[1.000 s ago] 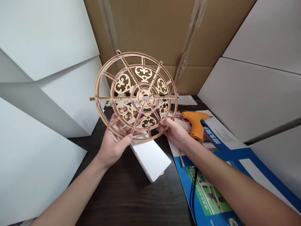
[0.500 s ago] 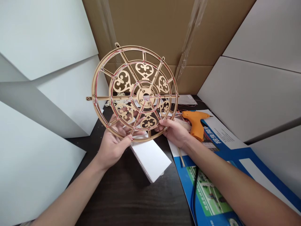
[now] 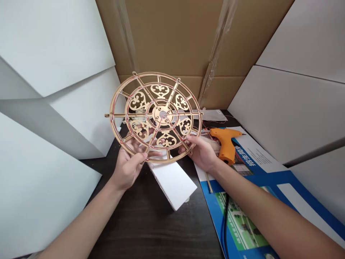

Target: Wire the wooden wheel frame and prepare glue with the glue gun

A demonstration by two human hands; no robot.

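Between my hands is a gold-coloured openwork wheel frame (image 3: 162, 114), with spokes, heart-shaped scrollwork and thin red and white wires running along its rings. My left hand (image 3: 128, 166) grips its lower left rim, thumb on the face and fingers reaching behind. At the lower right rim, my right hand (image 3: 202, 153) pinches the frame, its thumb on the near face. The wheel is held in the air, tilted back, above a white box (image 3: 174, 181). Fingers of both hands are partly hidden behind the scrollwork.
An orange glue gun (image 3: 226, 142) lies right of my right hand on a blue and white printed sheet (image 3: 272, 178). A black cable (image 3: 225, 226) crosses the sheet. Cardboard (image 3: 167, 39) stands behind, white panels (image 3: 54, 32) at both sides, over a dark table (image 3: 151, 230).
The wheel frame's top edge has dropped and tipped away, so it lies flatter. Both hands keep hold of its rim in nearly the same place.
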